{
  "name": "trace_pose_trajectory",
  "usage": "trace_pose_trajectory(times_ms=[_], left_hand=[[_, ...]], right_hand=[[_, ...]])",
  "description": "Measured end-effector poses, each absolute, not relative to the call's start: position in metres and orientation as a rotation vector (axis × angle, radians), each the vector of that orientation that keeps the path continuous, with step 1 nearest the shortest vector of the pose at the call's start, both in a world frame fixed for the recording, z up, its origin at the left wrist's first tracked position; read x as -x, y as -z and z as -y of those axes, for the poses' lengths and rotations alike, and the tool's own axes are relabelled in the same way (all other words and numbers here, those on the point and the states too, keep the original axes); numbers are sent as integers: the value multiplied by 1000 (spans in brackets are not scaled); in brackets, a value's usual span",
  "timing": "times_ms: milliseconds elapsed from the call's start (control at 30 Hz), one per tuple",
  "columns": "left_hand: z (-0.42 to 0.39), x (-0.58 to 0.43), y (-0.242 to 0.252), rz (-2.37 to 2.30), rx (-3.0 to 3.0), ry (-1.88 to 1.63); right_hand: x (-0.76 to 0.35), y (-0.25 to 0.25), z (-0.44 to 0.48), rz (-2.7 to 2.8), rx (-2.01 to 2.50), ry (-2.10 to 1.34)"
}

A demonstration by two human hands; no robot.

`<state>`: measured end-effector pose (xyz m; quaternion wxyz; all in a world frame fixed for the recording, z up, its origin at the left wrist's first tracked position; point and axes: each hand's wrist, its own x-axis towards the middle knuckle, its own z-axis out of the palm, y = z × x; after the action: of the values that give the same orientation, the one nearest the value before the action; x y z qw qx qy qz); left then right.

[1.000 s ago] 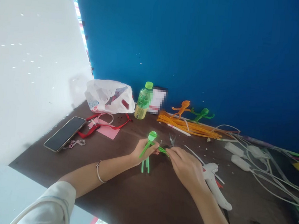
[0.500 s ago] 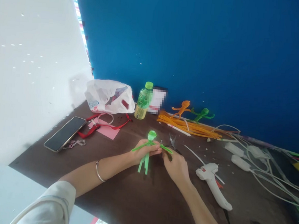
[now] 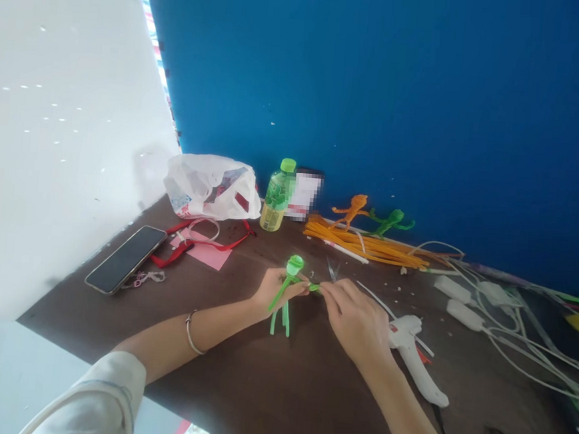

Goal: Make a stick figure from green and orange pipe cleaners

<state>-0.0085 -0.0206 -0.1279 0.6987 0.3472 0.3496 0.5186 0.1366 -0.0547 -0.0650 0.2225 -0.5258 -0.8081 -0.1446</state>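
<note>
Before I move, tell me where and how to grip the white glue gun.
Take the glue gun by its handle, probably from the near right: it points that way, uncovered, while the right hand partly hides the gun's front.

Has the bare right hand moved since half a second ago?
Yes, the right hand shifted rightward, overlapping the front of the stationary white plastic glue gun in view.
</note>
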Motion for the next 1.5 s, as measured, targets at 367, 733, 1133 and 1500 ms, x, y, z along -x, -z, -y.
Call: trace_pose_trajectory(times_ms=[367,733,1133,1500], left_hand=[[17,14,123,-617,-468,-1016],[16,11,132,-858,-777,-1252],[19,12,123,-630,-564,-1046],[17,13,126,-729,-580,-1221]], right_hand=[[-146,104,38,1953,1651,-416],[-124,79,66,2350,1569,121],[-159,81,25,2010,1555,-177],[-123,96,61,2330,1631,-120]])
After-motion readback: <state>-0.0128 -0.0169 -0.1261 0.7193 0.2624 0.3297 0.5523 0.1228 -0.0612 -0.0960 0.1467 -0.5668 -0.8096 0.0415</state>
